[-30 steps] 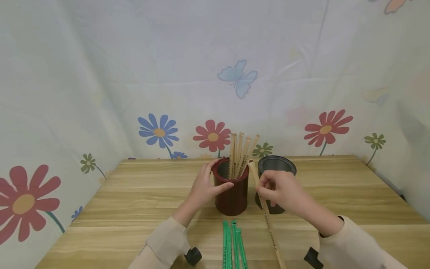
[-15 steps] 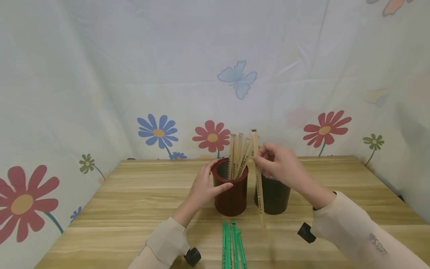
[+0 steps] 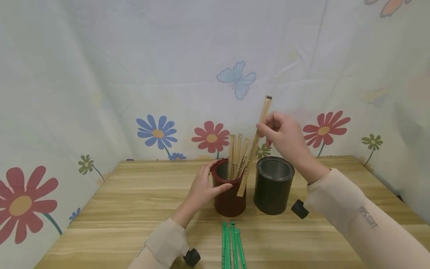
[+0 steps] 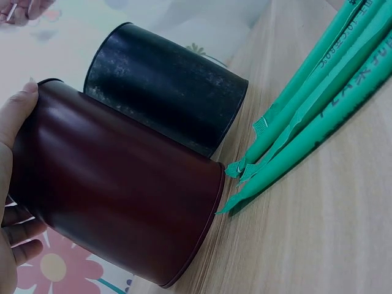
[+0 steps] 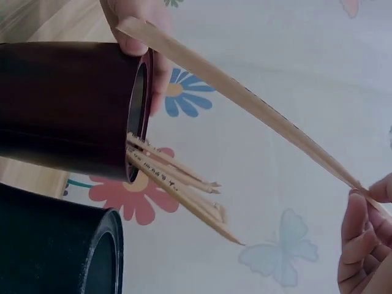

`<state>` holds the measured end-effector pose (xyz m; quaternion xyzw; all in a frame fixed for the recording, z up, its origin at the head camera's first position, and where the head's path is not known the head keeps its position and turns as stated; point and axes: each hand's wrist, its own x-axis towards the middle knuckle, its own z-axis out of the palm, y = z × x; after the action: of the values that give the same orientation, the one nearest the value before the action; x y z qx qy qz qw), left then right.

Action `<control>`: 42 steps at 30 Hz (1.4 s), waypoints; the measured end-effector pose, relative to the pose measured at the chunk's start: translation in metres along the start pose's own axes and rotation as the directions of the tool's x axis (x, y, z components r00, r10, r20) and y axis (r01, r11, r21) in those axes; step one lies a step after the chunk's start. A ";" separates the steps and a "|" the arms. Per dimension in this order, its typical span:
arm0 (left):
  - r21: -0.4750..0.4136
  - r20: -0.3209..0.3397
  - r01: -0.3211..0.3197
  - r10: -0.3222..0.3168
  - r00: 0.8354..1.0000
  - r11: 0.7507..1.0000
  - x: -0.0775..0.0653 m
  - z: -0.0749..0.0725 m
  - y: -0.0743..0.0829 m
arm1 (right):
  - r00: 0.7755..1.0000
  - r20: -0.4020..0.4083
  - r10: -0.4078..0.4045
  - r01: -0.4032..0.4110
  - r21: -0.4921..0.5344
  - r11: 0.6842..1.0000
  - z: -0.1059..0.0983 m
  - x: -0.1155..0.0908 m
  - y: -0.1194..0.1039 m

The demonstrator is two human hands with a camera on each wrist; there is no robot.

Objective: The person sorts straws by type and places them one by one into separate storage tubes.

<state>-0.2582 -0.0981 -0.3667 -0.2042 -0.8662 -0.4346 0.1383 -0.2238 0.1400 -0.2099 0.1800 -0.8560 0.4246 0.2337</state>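
My left hand (image 3: 201, 186) holds a dark red can (image 3: 230, 203) upright near its rim, thumb at the front and fingers round the far side. Several tan paper-wrapped straws (image 3: 237, 151) lean inside that can. Between thumb and fingers, my right hand (image 3: 285, 134) pinches another tan wrapped straw (image 3: 253, 149) above the table. This straw (image 5: 245, 98) slants, its lower end in front of the red can's right side in the head view. Whether it touches the can I cannot tell.
A black can (image 3: 273, 192) stands upright just right of the red one. Several green paper-wrapped straws (image 3: 227, 243) lie on the wooden table (image 3: 151, 186) in front of the cans. A flowered cloth (image 3: 188, 86) hangs behind the table.
My right hand has risen with the tan straw, lifting it off the table area in front and tilting its lower end left toward the red can. The left hand has stayed on the can.
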 end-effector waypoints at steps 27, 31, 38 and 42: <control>-0.006 -0.004 -0.009 0.009 1.000 1.000 -0.001 0.000 -0.002 | 0.983 -0.153 0.098 -0.088 0.073 0.993 0.046 0.003 0.047; -0.011 0.000 -0.008 0.008 1.000 1.000 -0.001 0.001 -0.002 | 0.986 -0.125 0.109 -0.105 0.041 0.994 0.056 -0.005 0.053; -0.007 0.004 -0.018 0.018 1.000 1.000 0.000 0.001 -0.001 | 0.986 -0.090 0.142 -0.139 0.034 0.990 0.067 -0.014 0.063; -0.003 -0.003 -0.025 0.025 1.000 1.000 0.000 -0.001 0.001 | 0.986 -0.075 0.146 -0.144 0.031 0.989 0.069 -0.017 0.064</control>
<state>-0.2575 -0.0984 -0.3661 -0.2144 -0.8628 -0.4344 0.1445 -0.2597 0.1226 -0.2973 0.1037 -0.8518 0.4578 0.2326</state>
